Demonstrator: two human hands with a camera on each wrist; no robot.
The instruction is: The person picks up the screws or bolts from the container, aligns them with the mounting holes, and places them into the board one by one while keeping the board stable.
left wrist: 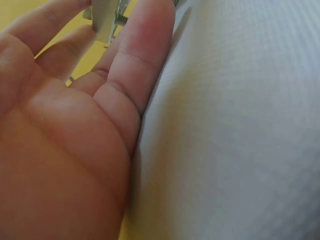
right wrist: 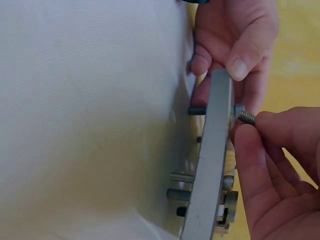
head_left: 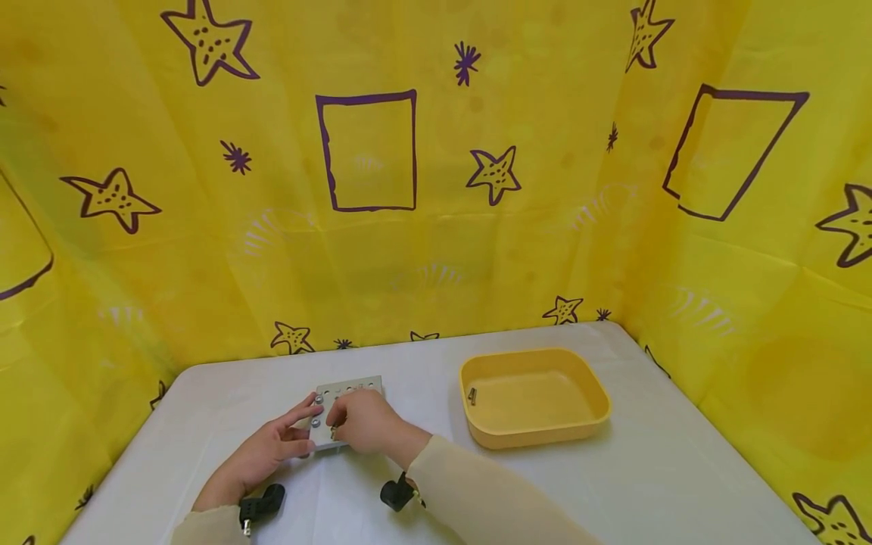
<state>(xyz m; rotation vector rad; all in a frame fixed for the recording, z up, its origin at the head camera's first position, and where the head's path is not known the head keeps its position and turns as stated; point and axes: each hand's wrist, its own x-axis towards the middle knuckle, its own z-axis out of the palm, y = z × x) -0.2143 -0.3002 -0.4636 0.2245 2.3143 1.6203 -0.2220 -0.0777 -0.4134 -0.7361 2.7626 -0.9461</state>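
A grey metal plate [head_left: 354, 390] with a row of holes lies tilted up from the white table. My left hand [head_left: 308, 431] pinches its near left edge, thumb on top, as the right wrist view shows at the left hand [right wrist: 226, 67]. Edge-on, the plate [right wrist: 212, 160] has several screws [right wrist: 181, 177] sticking through toward the table. My right hand [right wrist: 248, 131] pinches a small threaded screw [right wrist: 245, 118] against the plate's upper face. In the left wrist view my palm [left wrist: 65, 150] fills the left side, with the plate's edge [left wrist: 104, 20] at my fingertips.
A shallow yellow tray [head_left: 538, 435] stands to the right of the plate, with one small screw [head_left: 471, 395] inside near its left wall. The white table [head_left: 681, 469] is enclosed on three sides by a yellow curtain [head_left: 436, 227] printed with stars.
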